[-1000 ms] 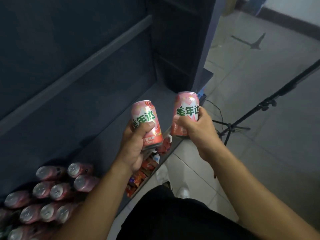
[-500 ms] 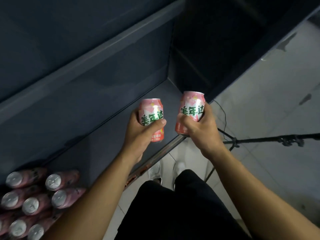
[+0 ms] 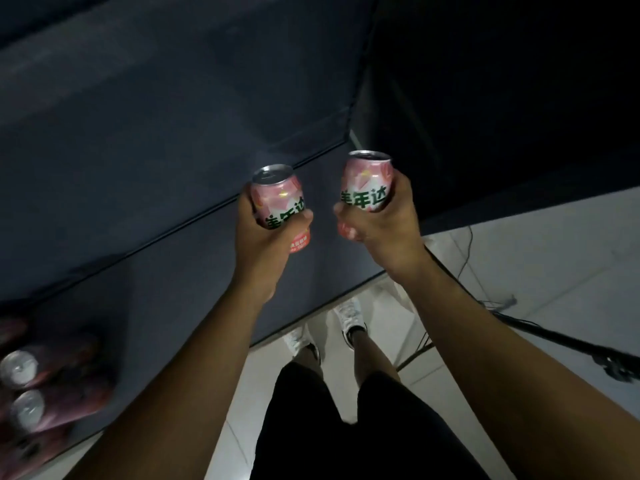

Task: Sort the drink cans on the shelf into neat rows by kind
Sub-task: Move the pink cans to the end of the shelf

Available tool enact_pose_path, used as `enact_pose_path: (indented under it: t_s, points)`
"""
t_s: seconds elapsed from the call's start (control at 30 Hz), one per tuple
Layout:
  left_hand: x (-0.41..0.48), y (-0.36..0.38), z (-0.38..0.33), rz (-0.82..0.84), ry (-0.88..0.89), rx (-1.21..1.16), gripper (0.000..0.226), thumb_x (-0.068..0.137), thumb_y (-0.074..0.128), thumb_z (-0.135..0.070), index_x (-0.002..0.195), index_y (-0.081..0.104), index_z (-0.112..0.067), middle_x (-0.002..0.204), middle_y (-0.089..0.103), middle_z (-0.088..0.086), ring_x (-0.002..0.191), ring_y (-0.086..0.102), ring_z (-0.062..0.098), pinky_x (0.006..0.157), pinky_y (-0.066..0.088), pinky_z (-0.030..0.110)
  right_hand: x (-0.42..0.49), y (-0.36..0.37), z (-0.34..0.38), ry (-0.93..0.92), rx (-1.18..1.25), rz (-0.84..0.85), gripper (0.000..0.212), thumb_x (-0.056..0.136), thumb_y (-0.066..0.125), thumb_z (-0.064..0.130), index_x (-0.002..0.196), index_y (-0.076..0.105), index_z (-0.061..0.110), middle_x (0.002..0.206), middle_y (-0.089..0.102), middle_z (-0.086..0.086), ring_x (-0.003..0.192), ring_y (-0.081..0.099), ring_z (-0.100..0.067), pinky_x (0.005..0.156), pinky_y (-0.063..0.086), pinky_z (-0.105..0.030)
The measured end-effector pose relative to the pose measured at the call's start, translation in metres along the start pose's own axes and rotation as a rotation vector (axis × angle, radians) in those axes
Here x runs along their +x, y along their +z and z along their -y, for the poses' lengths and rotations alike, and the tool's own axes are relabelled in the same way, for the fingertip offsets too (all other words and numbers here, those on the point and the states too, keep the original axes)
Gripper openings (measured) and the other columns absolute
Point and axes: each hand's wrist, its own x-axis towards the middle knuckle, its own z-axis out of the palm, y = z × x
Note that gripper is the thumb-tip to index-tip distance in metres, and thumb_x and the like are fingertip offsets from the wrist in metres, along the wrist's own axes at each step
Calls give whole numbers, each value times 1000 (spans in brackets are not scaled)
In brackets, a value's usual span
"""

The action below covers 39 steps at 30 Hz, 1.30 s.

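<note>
Left hand: the left hand (image 3: 263,237) grips the left can (image 3: 280,206), thumb across the front, fingers wrapped behind.
Left can: pink drink can with green Chinese lettering, silver top up, leaning slightly, held in the air above the shelf (image 3: 173,289).
Right hand: the right hand (image 3: 384,223) grips the right can (image 3: 367,183) around its lower half.
Right can: same pink kind, top up, held a little higher than the left can, with a clear gap between them.
Shelf: dark blue-grey board with a back panel behind.
Shelved cans: the shelved cans (image 3: 24,386) are pink and blurred, silver tops toward the camera, at the lower left, well apart from both hands.
Floor: the floor (image 3: 536,271) is pale tile, with white shoes (image 3: 349,318) near the shelf edge and a black stand (image 3: 571,348) at the right.
</note>
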Motion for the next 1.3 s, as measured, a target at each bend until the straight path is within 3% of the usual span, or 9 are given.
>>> enact_pose_path:
  t_s: [0.1, 0.3, 0.4, 0.53, 0.7, 0.93, 1.1, 1.23, 1.3]
  points:
    - [28, 13, 20, 13, 54, 14, 64, 76, 86, -5, 129, 54, -21, 113, 70, -4, 98, 67, 6, 84, 55, 24, 35, 5, -16, -38, -22, -18, 77, 61, 90, 19, 127, 49, 14, 104, 69, -15, 86, 72, -28, 71, 62, -49]
    - [75, 35, 47, -69, 135, 21, 71, 72, 86, 0, 129, 46, -16, 119, 65, 1, 103, 68, 10, 90, 58, 35, 83, 16, -34, -134, -85, -8, 71, 68, 86, 0, 125, 49, 20, 108, 68, -9, 93, 70, -19, 80, 62, -48]
    - [89, 47, 55, -98, 173, 31, 72, 69, 86, 2, 126, 45, -15, 121, 63, 11, 105, 68, 24, 93, 58, 51, 103, 22, -35, -186, -157, -24, 82, 59, 93, 21, 130, 51, 23, 121, 63, -13, 105, 69, -21, 83, 61, -48]
    - [100, 61, 62, -190, 208, 57, 74, 60, 90, -16, 123, 52, -24, 123, 62, 9, 110, 65, 28, 94, 56, 53, 123, 23, -41, -268, -188, 29, 69, 64, 89, 11, 124, 56, 15, 117, 67, -8, 106, 68, -21, 94, 57, -45]
    - [104, 75, 59, -187, 223, -49, 70, 66, 88, -1, 126, 53, -13, 122, 67, 8, 111, 69, 24, 97, 56, 53, 144, 32, -50, -289, -201, 115, 69, 65, 89, 9, 125, 55, 13, 114, 71, -4, 106, 70, -23, 94, 56, -53]
    - [105, 78, 64, -190, 216, -45, 72, 68, 86, 0, 121, 48, -29, 126, 61, 8, 114, 67, 23, 98, 55, 54, 152, 34, -51, -287, -193, 130, 83, 64, 90, 7, 135, 47, 11, 122, 68, -1, 112, 68, -17, 100, 55, -46]
    - [98, 67, 56, -143, 242, 42, 70, 67, 89, -9, 122, 50, -28, 124, 64, 3, 113, 66, 16, 101, 54, 44, 138, 29, -45, -292, -248, 171, 66, 74, 83, 1, 131, 49, 7, 118, 68, -2, 108, 69, -14, 95, 57, -36]
    - [74, 51, 48, -150, 219, 218, 73, 75, 87, -17, 137, 49, -21, 136, 59, -4, 122, 56, 2, 104, 44, 20, 99, 18, -30, -268, -437, 81, 72, 82, 74, 7, 146, 42, 12, 126, 57, 19, 112, 54, 14, 95, 36, -6]
    - [55, 41, 41, -147, 187, 347, 76, 80, 84, -24, 144, 45, -22, 145, 52, -6, 127, 49, 1, 101, 36, 9, 77, 12, -23, -258, -641, 79, 82, 85, 73, 16, 156, 31, 17, 145, 51, 7, 131, 49, -4, 105, 35, -16]
